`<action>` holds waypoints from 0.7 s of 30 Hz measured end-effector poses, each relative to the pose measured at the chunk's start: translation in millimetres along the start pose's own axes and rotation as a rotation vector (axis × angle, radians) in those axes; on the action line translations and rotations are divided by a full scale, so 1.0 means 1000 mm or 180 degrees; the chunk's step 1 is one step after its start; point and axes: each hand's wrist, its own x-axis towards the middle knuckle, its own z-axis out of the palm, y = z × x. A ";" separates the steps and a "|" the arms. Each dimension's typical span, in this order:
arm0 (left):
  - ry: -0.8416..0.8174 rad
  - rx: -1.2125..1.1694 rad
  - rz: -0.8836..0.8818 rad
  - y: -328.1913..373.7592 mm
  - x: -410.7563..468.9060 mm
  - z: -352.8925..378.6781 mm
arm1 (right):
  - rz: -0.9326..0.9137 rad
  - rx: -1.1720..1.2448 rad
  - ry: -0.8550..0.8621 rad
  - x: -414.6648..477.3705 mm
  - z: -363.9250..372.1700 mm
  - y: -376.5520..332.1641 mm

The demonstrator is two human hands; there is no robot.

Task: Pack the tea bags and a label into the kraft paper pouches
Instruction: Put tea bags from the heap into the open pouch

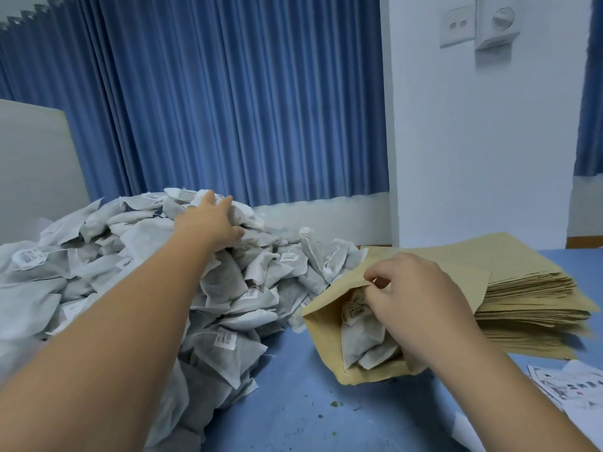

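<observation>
Counter (310,402): blue, flecked with crumbs.
Room: pleated blue curtain (228,109), white wall (473,141).
Left fingers (225,203): stretched flat over tea bags (228,282).
Right fingers (375,272): pinching open pouch (323,337) rim.

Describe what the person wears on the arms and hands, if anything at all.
The left hand and right hand are bare: no gloves, rings, watch or bracelet show. The left forearm and right forearm are uncovered as far as the picture reaches; no sleeve is visible.
</observation>
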 end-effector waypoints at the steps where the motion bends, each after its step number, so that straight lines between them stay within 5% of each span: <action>1: 0.0037 -0.0050 0.0037 0.000 0.003 0.002 | -0.0001 0.0012 0.0009 0.000 0.000 0.001; 9: 0.0685 -0.0886 0.0122 0.001 0.001 0.006 | 0.0020 0.0107 0.0116 0.001 -0.003 0.008; 14: 0.1312 -0.0855 0.0770 0.002 -0.018 -0.003 | 0.0064 0.0237 0.0207 0.002 -0.005 0.009; 21: 0.2264 -0.2176 0.1471 0.016 -0.123 -0.006 | 0.0166 0.0362 0.0210 0.006 -0.008 0.014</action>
